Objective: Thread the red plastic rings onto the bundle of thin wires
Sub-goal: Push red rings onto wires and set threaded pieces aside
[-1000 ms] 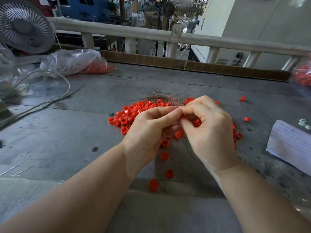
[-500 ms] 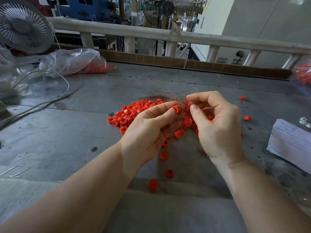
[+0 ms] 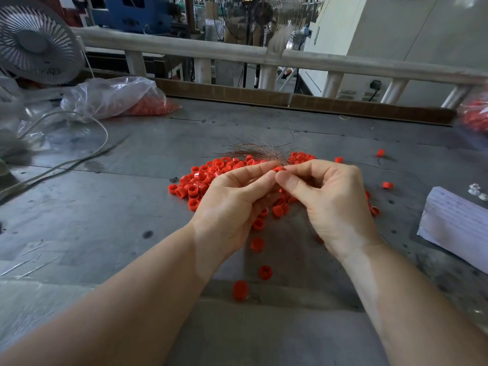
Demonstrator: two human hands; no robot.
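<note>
A pile of red plastic rings (image 3: pixel 208 178) lies on the grey metal table (image 3: pixel 105 207), with a few loose ones nearer me. A bundle of thin brownish wires (image 3: pixel 253 151) fans out to the left above the pile. My left hand (image 3: pixel 232 204) pinches one red ring (image 3: pixel 279 169) between thumb and forefinger. My right hand (image 3: pixel 324 199) meets it fingertip to fingertip and pinches the gathered end of the wire bundle right at that ring. Whether the wires pass through the ring is hidden by the fingers.
A clear plastic bag of red rings (image 3: pixel 124 97) and a white fan (image 3: pixel 34 40) stand at the back left, with a white cable (image 3: pixel 87 154) looping across the table. A white paper pack (image 3: pixel 454 223) lies at right. A railing (image 3: pixel 237 52) runs behind.
Half a second ago my hands were apart, the left holding up a ring. They have come together again at the ring and the wire ends.
</note>
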